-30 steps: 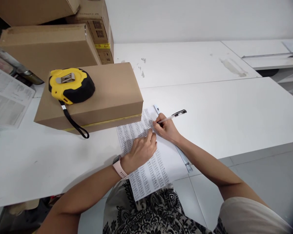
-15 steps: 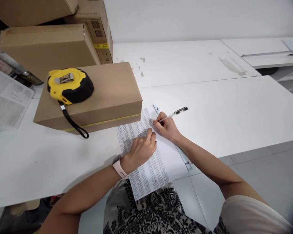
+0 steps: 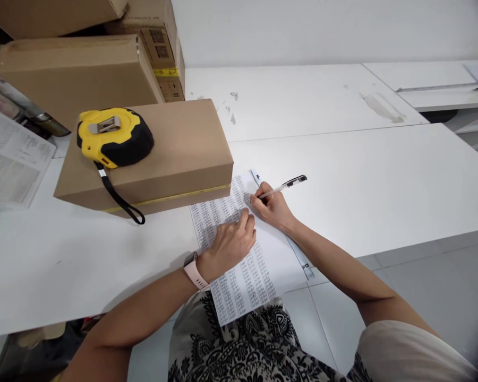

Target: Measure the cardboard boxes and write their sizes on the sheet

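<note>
In my right hand [image 3: 274,208] is a clear-barrelled pen with a black cap end [image 3: 289,183], held in a writing grip. Its tip is hidden behind my fingers, close to the handwriting. A white sheet of paper [image 3: 279,260] lies under both hands, with several columns of small black handwriting and a blank strip along its right side. My left hand [image 3: 233,240] rests on the written columns, fingers loosely bent and holding nothing. A pale blue strip with dark letters [image 3: 302,260] shows from beneath the sheet's right edge.
A closed cardboard box [image 3: 183,138] stands left of the sheet, overlapping its top corner. On it sits a yellow and black tape measure [image 3: 117,137] with a dangling strap. More cardboard boxes [image 3: 79,74] are stacked behind. The white table's [image 3: 362,196] front edge is near my body.
The view has shifted very slightly. Both hands, the pen and the sheet look nearly the same as before.
</note>
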`<state>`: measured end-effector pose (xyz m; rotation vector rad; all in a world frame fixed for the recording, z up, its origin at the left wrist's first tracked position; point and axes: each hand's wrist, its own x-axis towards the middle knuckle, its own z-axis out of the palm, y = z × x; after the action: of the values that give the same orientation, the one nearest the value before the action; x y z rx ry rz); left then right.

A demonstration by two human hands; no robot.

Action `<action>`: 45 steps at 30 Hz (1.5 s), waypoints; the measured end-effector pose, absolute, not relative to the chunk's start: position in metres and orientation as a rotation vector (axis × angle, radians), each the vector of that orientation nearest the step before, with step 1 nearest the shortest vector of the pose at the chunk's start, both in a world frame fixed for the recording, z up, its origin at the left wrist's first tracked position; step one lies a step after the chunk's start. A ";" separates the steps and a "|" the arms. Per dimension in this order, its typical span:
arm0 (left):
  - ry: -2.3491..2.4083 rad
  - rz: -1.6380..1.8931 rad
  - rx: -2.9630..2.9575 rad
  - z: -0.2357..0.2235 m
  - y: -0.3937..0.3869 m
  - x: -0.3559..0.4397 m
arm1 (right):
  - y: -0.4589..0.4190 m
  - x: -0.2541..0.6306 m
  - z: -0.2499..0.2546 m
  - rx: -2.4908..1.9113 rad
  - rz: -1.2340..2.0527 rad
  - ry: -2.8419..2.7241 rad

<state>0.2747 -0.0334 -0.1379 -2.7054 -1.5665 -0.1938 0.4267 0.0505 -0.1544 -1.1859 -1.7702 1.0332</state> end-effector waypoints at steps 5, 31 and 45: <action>-1.570 -0.185 -2.706 -0.139 -0.033 0.275 | 0.051 0.427 -0.154 -1.178 1.054 -1.783; -1.573 -0.207 -2.704 -0.139 -0.033 0.275 | 0.052 0.429 -0.152 -1.215 1.041 -1.736; -1.584 -0.197 -2.706 -0.139 -0.033 0.275 | 0.052 0.429 -0.153 -1.194 1.064 -1.754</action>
<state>0.2751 -0.0333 -0.1388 -2.7061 -1.5842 -0.1969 0.4288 0.0518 -0.1532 -1.1938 -1.7542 1.0637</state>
